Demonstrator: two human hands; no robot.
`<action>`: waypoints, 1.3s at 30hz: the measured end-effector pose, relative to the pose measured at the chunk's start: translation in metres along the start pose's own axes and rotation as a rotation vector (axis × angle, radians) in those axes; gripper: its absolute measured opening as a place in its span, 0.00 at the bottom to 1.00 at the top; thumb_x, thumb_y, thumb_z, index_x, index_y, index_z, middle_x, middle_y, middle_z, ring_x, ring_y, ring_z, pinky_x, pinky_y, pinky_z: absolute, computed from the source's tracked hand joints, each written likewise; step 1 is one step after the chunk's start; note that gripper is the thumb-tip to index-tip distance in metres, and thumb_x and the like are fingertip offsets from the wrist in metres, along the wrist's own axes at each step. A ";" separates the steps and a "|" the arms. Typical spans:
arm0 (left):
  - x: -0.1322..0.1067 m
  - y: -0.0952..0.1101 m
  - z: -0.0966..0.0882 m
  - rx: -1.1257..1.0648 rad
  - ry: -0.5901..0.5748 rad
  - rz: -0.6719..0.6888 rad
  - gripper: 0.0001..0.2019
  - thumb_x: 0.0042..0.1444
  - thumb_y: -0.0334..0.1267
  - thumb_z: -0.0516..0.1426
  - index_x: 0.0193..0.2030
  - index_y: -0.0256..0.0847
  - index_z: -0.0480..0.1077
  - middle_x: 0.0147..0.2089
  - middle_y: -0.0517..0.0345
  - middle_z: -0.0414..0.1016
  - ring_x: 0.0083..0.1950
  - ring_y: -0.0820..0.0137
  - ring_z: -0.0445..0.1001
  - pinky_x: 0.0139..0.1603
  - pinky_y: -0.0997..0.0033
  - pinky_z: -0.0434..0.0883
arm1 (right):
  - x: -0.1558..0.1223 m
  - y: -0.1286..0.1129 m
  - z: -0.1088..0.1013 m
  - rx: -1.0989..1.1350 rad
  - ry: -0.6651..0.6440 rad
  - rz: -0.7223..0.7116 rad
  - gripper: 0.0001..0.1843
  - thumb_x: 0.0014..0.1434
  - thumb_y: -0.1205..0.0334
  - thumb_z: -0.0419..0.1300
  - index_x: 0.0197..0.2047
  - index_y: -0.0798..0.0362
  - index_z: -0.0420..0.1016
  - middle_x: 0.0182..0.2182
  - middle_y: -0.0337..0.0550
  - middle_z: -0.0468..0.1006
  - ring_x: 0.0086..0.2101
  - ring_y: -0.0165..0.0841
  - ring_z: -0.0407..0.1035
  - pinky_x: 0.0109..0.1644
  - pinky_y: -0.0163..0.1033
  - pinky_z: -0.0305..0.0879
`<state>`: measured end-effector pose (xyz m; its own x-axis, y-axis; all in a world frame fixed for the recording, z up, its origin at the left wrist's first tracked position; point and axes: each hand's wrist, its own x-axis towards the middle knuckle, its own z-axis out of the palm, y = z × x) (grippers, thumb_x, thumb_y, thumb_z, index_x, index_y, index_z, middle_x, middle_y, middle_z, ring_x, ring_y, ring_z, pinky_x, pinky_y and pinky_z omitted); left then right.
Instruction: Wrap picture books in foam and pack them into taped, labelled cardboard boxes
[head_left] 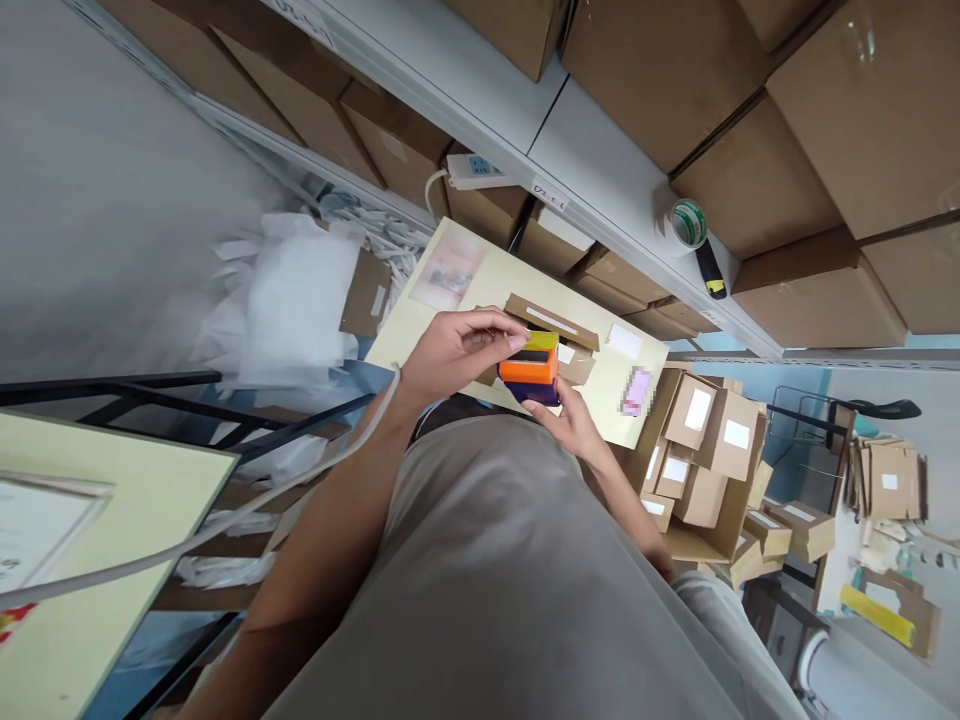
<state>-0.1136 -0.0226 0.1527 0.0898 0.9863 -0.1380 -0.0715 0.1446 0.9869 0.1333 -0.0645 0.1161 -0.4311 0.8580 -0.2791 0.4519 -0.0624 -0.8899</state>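
My left hand (457,350) and my right hand (570,420) together hold a small stack of coloured blocks (531,368), yellow on top, orange in the middle, purple below. The left fingers curl over the top and near side. The right fingers pinch the purple bottom edge. The stack hovers over a pale yellow table (480,285), beside a flat open cardboard box (553,322). My grey shirt fills the lower middle of the view.
A carton full of small labelled boxes (701,450) stands right of the table. Metal shelves carry large cardboard boxes (862,110), a tape roll (688,223) and a power strip (480,172). White plastic bags (292,290) lie at the left. A second table (112,540) sits lower left.
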 end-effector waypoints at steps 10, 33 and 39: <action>0.004 -0.011 -0.008 0.157 -0.112 -0.036 0.23 0.61 0.64 0.70 0.42 0.44 0.87 0.44 0.49 0.85 0.47 0.60 0.84 0.53 0.63 0.83 | -0.005 0.011 -0.017 -0.173 -0.052 -0.038 0.28 0.77 0.39 0.64 0.70 0.47 0.79 0.60 0.52 0.87 0.57 0.48 0.81 0.67 0.52 0.78; -0.009 -0.093 0.010 0.161 0.335 -0.183 0.13 0.58 0.52 0.69 0.38 0.44 0.83 0.38 0.53 0.85 0.38 0.63 0.79 0.45 0.64 0.80 | -0.002 0.032 -0.073 -0.190 -0.313 0.344 0.32 0.66 0.25 0.68 0.42 0.49 0.82 0.34 0.42 0.86 0.34 0.40 0.79 0.43 0.43 0.77; 0.028 -0.119 0.015 -0.167 0.439 -0.292 0.15 0.52 0.47 0.73 0.37 0.40 0.80 0.38 0.55 0.81 0.41 0.66 0.80 0.52 0.61 0.85 | 0.038 0.012 -0.150 -0.180 -0.399 0.446 0.37 0.59 0.24 0.75 0.42 0.53 0.82 0.34 0.47 0.88 0.32 0.35 0.80 0.36 0.37 0.76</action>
<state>-0.0873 -0.0132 0.0331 -0.2909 0.8384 -0.4608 -0.2650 0.3922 0.8809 0.2396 0.0437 0.1485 -0.4136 0.5103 -0.7540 0.7650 -0.2542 -0.5917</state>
